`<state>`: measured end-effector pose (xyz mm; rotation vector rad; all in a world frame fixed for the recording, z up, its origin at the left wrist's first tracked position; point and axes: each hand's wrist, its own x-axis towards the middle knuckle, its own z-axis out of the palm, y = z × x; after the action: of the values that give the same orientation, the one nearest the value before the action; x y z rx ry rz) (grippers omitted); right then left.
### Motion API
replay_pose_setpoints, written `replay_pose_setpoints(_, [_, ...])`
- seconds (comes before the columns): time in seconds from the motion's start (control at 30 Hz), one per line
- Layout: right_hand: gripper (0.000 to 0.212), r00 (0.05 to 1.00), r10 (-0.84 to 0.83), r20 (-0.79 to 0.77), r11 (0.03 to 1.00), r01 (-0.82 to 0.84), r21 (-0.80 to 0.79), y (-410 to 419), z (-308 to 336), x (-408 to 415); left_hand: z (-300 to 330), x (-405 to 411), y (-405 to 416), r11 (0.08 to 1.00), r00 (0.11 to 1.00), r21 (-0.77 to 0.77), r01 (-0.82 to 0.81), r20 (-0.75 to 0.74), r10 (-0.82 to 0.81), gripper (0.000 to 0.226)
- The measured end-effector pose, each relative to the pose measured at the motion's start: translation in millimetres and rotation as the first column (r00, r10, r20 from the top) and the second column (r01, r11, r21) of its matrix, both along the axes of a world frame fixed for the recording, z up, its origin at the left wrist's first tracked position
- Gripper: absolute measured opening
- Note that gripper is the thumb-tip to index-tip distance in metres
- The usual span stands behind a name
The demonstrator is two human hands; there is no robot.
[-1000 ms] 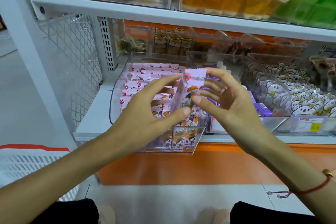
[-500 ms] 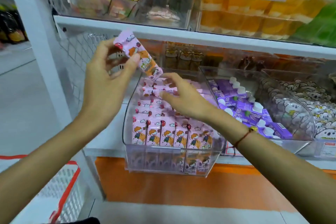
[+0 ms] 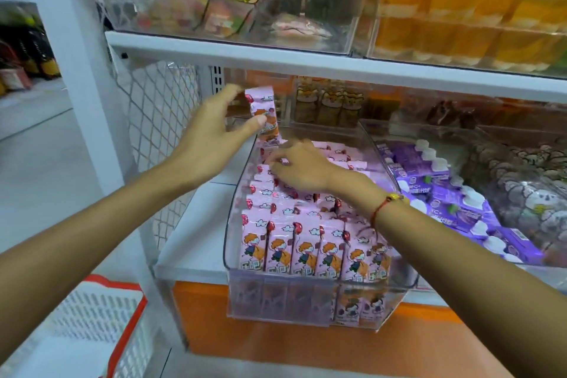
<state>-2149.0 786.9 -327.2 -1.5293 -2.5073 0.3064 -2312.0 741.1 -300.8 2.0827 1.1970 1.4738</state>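
A clear plastic bin [image 3: 395, 301] on a white shelf holds several rows of pink snack packets [image 3: 294, 252] with a cartoon child on them. My left hand [image 3: 211, 135] holds one such pink packet [image 3: 264, 115] upright between thumb and fingers, above the bin's far left corner. My right hand [image 3: 297, 167] reaches into the bin, fingers curled down on the tops of the packets in the back rows; whether it pinches one I cannot tell. A red string bracelet sits on that wrist.
A second clear bin with purple cartons [image 3: 441, 196] stands right of the pink one, and a further bin of wrapped sweets [image 3: 527, 193] beyond it. The upper shelf edge [image 3: 306, 64] hangs close above. A white and red basket [image 3: 101, 316] sits at lower left. A mesh side panel [image 3: 159, 120] closes the shelf's left.
One second ago both hands held the packet together before the bin. The left hand lifted it away alone, then lowered it toward the bin's back; the right hand went into the packets.
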Motion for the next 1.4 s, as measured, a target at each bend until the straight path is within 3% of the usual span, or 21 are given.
replay_pose_setpoints(0.17, [0.036,0.991,0.059,-0.124,0.998,-0.061,-0.014,-21.5,-1.6,13.0,5.2,4.0,17.4,0.982,0.979,-0.190,-0.021,-0.204,-0.019,0.037])
replay_pose_setpoints(0.3, [0.036,0.990,0.068,-0.123,0.997,-0.073,-0.032,-23.1,-2.5,14.3,9.6,7.7,24.8,0.948,0.867,-0.279,-0.153,-0.499,-0.007,0.050])
replay_pose_setpoints(0.37, [0.036,0.989,0.057,-0.134,0.998,-0.059,-0.005,-22.5,-3.7,13.4,10.0,11.4,24.2,0.931,0.841,-0.295,-0.217,-0.540,0.025,0.055])
replay_pose_setpoints(0.43, [0.035,0.994,0.059,-0.097,0.996,-0.052,0.077,-24.0,-4.9,12.5,8.2,13.4,16.2,0.922,0.862,-0.278,-0.269,-0.498,0.101,0.055])
replay_pose_setpoints(0.53, [0.035,0.993,0.111,0.047,0.952,-0.119,0.281,-23.6,-5.4,12.9,0.2,11.6,-11.0,0.913,0.919,-0.245,-0.326,-0.308,0.246,0.052])
replay_pose_setpoints(0.73, [0.029,0.987,0.098,0.126,0.934,-0.134,0.331,-16.9,-3.9,12.4,-33.9,11.2,-78.9,0.893,0.963,-0.361,-0.268,-0.121,0.241,0.042])
replay_pose_setpoints(0.83, [0.019,0.992,0.117,-0.047,0.974,-0.105,0.201,-13.0,-4.8,10.5,-41.7,11.3,-91.8,0.893,0.969,-0.381,-0.240,-0.038,0.245,0.034])
replay_pose_setpoints(0.9, [0.026,0.992,0.063,-0.112,0.991,-0.050,0.121,-6.9,-6.2,8.2,-43.7,12.2,-94.7,0.891,0.969,-0.399,-0.217,0.024,0.246,0.032])
replay_pose_setpoints(1.0, [0.031,0.997,0.035,0.067,0.991,-0.043,0.130,4.7,-5.8,1.6,-46.5,13.6,-95.9,0.897,0.968,-0.400,-0.187,0.082,0.238,0.026])
replay_pose_setpoints(1.13, [0.040,0.959,0.048,0.280,0.999,-0.049,-0.006,10.5,7.7,-4.9,-47.0,12.7,-96.1,0.903,0.970,-0.398,-0.159,0.108,0.219,0.024])
replay_pose_setpoints(1.27, [0.034,0.994,0.017,0.105,0.995,-0.027,0.092,4.3,16.3,-4.4,-49.5,11.7,-92.4,0.909,0.969,-0.400,-0.116,0.157,0.192,0.026])
replay_pose_setpoints(1.4, [0.014,0.998,-0.064,-0.029,0.995,0.066,0.070,1.5,7.4,-10.9,-49.2,12.1,-90.3,0.903,0.952,-0.427,-0.039,0.257,0.163,0.026])
